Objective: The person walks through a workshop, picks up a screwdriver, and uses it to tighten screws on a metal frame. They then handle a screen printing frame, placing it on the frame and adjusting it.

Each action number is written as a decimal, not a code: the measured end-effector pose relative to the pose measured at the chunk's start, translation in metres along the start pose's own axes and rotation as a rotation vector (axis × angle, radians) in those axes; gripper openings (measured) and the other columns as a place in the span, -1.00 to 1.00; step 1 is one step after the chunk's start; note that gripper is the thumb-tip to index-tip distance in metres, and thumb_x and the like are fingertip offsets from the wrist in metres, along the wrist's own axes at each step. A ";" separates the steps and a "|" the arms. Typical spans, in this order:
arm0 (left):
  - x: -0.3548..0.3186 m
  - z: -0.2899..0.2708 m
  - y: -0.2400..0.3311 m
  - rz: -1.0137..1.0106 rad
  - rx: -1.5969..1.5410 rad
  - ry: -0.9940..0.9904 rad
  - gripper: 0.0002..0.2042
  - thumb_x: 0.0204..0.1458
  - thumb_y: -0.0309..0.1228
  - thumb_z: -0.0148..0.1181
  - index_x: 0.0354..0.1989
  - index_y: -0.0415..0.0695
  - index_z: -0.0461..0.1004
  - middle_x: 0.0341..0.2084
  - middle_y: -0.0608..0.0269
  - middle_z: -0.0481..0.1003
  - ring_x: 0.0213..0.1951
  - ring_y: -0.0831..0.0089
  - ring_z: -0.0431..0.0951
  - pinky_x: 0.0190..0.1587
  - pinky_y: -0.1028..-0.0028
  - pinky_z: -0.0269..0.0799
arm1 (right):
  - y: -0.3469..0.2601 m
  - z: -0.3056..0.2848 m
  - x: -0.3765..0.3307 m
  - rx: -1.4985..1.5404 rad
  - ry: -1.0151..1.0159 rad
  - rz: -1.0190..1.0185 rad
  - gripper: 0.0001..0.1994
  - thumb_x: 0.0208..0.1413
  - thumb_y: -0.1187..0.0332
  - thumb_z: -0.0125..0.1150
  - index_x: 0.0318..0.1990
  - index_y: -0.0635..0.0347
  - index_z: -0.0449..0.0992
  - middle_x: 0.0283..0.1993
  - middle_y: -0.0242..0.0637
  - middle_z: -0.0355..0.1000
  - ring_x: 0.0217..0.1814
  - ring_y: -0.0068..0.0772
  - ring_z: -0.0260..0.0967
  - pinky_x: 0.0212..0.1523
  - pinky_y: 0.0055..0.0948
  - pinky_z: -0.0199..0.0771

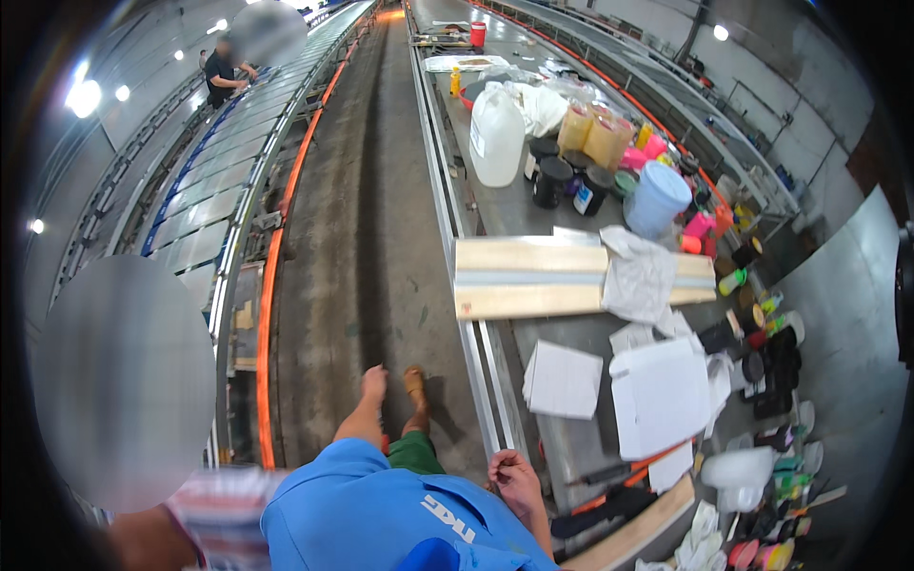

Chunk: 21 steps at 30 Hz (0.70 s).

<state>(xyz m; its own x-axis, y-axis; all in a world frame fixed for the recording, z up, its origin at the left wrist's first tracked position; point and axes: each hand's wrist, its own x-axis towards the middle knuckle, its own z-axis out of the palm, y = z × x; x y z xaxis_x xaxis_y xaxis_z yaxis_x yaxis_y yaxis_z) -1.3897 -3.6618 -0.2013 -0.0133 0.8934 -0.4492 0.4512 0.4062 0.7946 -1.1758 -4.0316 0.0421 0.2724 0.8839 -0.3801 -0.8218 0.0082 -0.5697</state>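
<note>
My right hand (512,473) is at my side by the near edge of the long table, with its fingers curled in. Whether anything is inside those fingers is hidden. Nearest to it on the table are a black-handled tool (595,476) and a stack of white sheets (564,380). My left hand is out of the picture. Below me show my blue shirt (371,514), green shorts and feet in the aisle.
Beside me on the left stands a person in a striped shirt (224,514). The right table carries wooden-edged boards (533,276), a white cloth (638,276), a translucent jug (496,138), a blue bucket (657,200) and several dark tubs. A long rack with an orange rail (269,314) borders the aisle.
</note>
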 end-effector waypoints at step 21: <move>0.435 -0.249 0.224 -0.063 -0.116 0.184 -0.65 0.23 -0.16 -0.12 -0.36 -0.16 0.49 -0.69 0.29 0.33 -0.69 0.50 0.31 -0.62 0.43 0.19 | -0.075 0.228 0.621 -0.052 0.153 0.213 -0.77 -0.06 0.63 -0.18 -0.28 0.18 0.36 -0.50 -0.34 0.22 -0.61 -0.51 0.06 -0.56 -0.52 0.11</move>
<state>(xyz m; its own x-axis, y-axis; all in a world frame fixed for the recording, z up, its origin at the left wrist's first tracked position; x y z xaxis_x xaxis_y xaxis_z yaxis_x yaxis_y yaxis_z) -1.5170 -3.1348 -0.1167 -0.2058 0.8813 -0.4255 0.3388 0.4721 0.8139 -1.0587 -3.3767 0.0151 0.1714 0.7823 -0.5989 -0.8430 -0.1981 -0.5001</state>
